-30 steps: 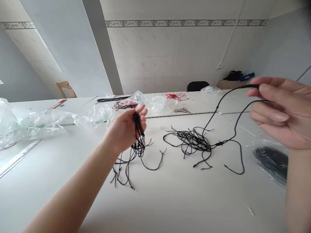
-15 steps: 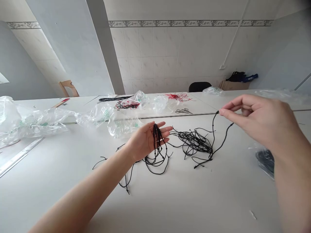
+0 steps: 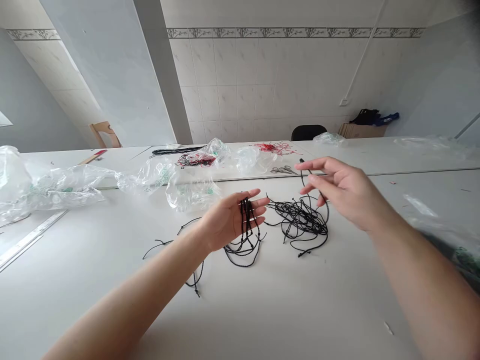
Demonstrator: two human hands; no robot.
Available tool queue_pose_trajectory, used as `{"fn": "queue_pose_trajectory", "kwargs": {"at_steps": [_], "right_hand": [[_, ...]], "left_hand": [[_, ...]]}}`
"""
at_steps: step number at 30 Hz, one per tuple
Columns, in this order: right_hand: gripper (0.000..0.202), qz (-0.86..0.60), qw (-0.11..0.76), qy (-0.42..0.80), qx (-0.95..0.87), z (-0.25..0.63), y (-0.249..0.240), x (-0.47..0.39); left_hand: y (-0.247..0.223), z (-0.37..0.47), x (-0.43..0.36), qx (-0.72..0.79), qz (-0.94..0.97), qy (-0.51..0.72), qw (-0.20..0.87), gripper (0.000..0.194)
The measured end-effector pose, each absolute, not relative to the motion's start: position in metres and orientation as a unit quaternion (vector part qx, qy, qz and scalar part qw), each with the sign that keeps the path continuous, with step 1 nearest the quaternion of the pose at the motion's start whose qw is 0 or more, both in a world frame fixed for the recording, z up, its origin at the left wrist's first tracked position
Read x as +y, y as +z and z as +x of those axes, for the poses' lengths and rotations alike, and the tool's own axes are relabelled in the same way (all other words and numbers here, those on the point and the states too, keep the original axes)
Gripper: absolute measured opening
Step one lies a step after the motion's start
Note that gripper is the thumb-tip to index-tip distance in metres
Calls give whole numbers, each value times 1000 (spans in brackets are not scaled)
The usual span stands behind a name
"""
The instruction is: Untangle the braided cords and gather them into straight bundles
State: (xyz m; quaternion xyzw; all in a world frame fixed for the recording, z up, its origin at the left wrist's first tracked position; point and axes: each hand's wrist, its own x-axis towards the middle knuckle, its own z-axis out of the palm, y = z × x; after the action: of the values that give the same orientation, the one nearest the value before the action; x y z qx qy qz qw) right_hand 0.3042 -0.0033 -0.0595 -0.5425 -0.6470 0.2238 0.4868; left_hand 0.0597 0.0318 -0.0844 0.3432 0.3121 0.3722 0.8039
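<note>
Several black braided cords [image 3: 247, 212] hang held in left hand [image 3: 228, 220], fingers loosely extended, left of cord pile [image 3: 305, 216]; right hand [image 3: 339, 190], fingers partly spread, holds cord loop [image 3: 302, 175] above pile.

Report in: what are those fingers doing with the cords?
Left fingers: spread, black bundle hanging there. Right fingers: holding a cord near the tangled pile. Scissors, plastic bags farther back, not in the way.

No lettering is legible: the green print [image 3: 165, 173] on the plastic bags [image 3: 140, 181] is blurred.
</note>
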Motion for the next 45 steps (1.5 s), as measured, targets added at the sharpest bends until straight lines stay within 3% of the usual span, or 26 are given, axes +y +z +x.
{"fn": "queue_pose_trajectory", "kwargs": {"at_steps": [11,23,40,45], "right_hand": [[36,-485,307,330,-750,263,-69,-19],[30,-517,372,325,-699,264,-78,-12],[42,-566,338,327,-677,261,-87,-6],[34,-552,350,316,-688,258,-91,-4]], "left_hand": [[-84,62,29,279,396,354,800,31],[-86,60,31,265,377,350,815,20],[-84,60,29,269,405,359,797,21],[-84,59,31,257,417,345,801,23]]}}
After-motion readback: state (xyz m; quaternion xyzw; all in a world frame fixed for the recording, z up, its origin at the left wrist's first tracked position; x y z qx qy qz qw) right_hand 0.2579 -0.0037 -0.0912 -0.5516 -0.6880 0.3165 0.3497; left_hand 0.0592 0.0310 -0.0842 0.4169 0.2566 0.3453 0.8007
